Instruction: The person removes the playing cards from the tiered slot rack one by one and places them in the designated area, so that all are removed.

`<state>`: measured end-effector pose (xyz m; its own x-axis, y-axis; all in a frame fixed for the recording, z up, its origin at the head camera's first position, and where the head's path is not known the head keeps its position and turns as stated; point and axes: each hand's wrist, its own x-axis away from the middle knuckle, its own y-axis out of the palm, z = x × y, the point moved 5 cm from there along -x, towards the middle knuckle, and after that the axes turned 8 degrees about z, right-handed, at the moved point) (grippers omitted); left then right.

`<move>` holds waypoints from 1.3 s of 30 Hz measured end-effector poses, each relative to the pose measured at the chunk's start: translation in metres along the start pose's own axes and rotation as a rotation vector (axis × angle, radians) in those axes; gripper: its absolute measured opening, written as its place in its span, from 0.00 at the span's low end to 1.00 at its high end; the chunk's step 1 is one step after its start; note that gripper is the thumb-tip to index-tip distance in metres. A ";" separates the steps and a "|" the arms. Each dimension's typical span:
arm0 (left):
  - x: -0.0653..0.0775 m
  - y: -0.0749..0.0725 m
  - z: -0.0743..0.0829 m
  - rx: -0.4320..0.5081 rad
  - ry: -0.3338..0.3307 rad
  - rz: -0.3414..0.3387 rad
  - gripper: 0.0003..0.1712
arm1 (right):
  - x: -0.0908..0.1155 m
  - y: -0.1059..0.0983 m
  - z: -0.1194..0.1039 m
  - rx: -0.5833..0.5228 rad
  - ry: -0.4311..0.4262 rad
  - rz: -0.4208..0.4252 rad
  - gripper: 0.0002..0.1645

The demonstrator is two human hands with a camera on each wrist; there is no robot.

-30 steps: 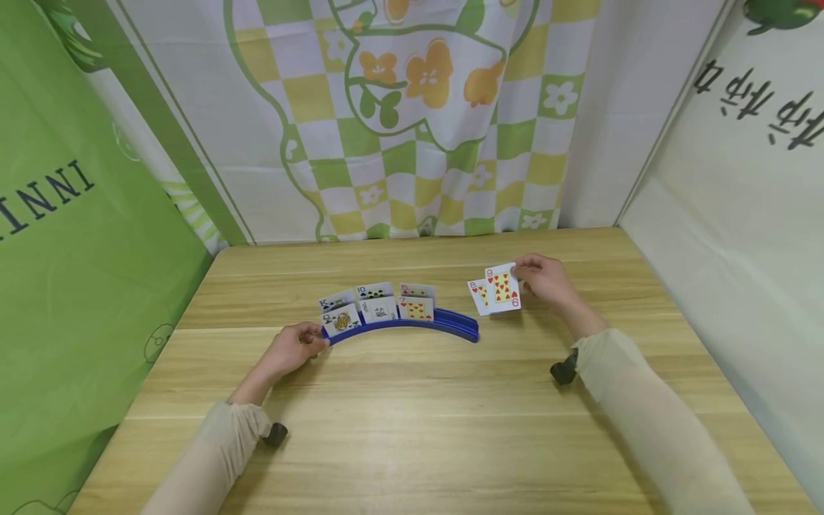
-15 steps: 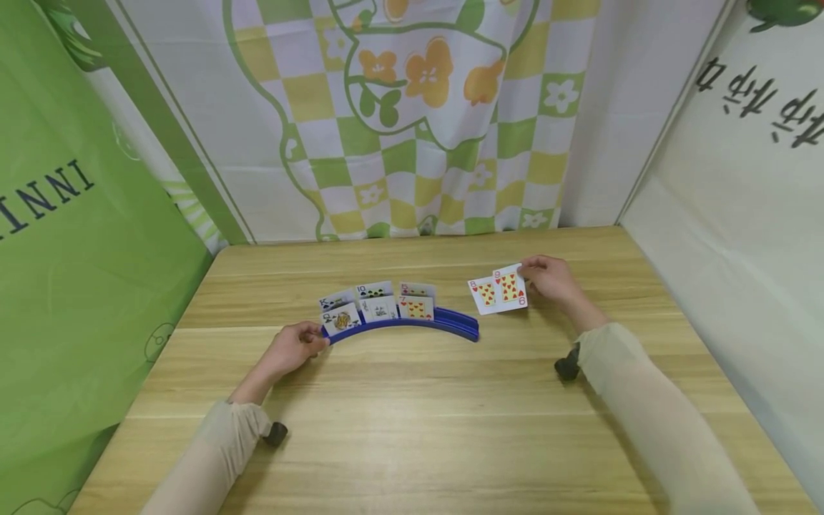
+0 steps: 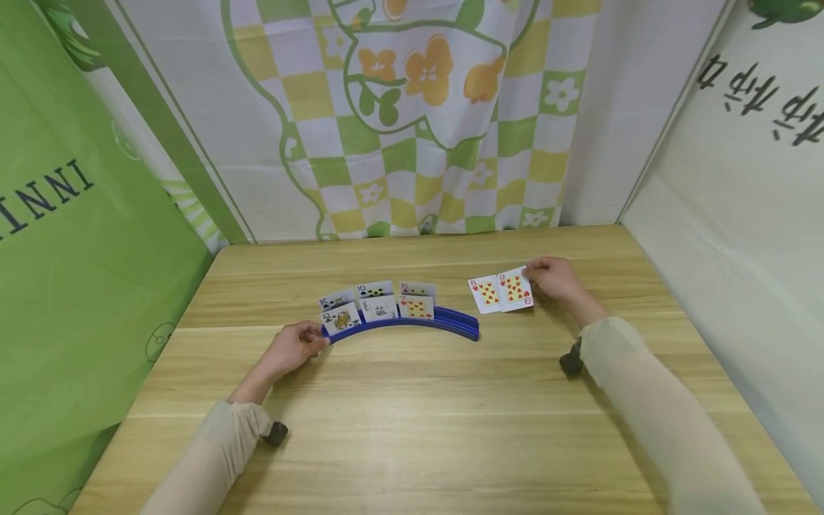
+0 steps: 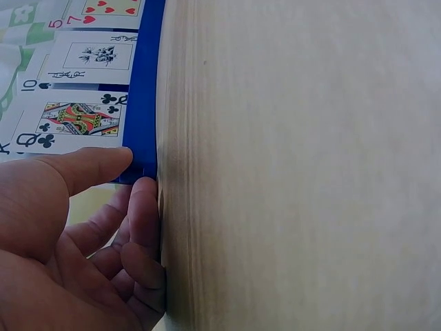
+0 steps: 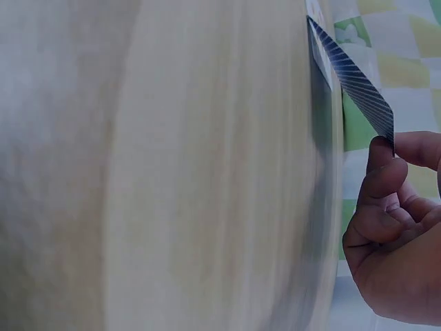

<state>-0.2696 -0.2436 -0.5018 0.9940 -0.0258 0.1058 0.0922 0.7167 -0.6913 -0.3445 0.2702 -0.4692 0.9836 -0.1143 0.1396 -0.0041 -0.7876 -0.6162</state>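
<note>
Card holder and playing cards on the worktop (image 3: 399, 415). My left hand (image 3: 295, 349) pinched the left end of the curved blue card holder (image 3: 462, 327), thumb against its near face and the other fingers bent at its end. In the holder's front row stood, from left to right, the queen of clubs (image 3: 341, 321), a joker (image 3: 380, 310) and the seven of hearts (image 3: 415, 308); partly hidden behind them rose a king (image 3: 335, 299), a ten (image 3: 375, 289) and a five (image 3: 418, 289). Well apart from the left hand, my right hand (image 3: 556, 279) clamped the nine of hearts (image 3: 513, 289) by its far right corner. That card was bowed, tilted up towards my fingers, its left edge against the eight of hearts (image 3: 486, 294), which lay just beyond the holder's right end. A checked cloth (image 3: 425, 179) hung behind.
</note>
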 end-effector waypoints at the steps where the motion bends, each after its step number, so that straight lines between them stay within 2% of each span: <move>1: 0.000 0.000 0.000 0.001 0.000 -0.001 0.21 | -0.001 0.000 0.001 0.005 0.003 -0.002 0.26; 14: 0.001 0.000 0.001 0.006 0.006 -0.004 0.21 | -0.004 -0.002 0.013 0.081 0.012 -0.001 0.24; 21: 0.002 -0.001 0.001 0.007 -0.002 -0.012 0.23 | -0.007 -0.004 0.021 0.057 0.008 0.006 0.21; 30: 0.002 -0.001 0.002 0.003 0.000 -0.001 0.22 | -0.004 -0.007 0.020 0.052 -0.004 -0.012 0.22; 39: 0.002 -0.001 0.003 -0.009 0.014 0.007 0.21 | 0.001 -0.007 0.017 0.028 0.031 -0.035 0.23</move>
<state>-0.2676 -0.2426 -0.4990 0.9954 -0.0306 0.0912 0.0858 0.7107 -0.6983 -0.3407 0.2858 -0.4779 0.9769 -0.1061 0.1854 0.0358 -0.7743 -0.6318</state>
